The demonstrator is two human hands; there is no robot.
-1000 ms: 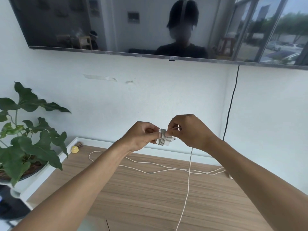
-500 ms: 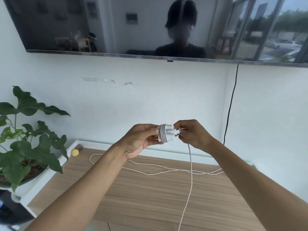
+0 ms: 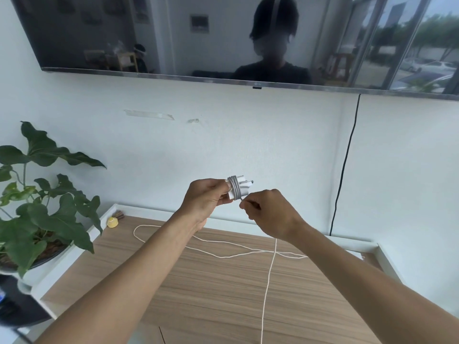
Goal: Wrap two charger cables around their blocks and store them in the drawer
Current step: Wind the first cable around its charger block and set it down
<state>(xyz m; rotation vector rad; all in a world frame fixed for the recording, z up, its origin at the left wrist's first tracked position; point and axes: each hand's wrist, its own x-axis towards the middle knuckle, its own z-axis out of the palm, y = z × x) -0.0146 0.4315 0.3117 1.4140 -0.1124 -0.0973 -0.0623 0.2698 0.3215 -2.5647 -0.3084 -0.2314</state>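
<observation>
Charger block (image 3: 238,189), held above the bench (image 3: 223,281) in the gripping left hand (image 3: 203,202), several turns wound; right hand (image 3: 267,214) pinches the cable (image 3: 269,271), whose slack trails below; best kept taut, coils laid side by side.

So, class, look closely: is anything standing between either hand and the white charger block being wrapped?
Nothing visible. The left hand grips the white rectangular charger block, and the right hand pinches the thin white cable right beside its coils; no object lies between them.
</observation>
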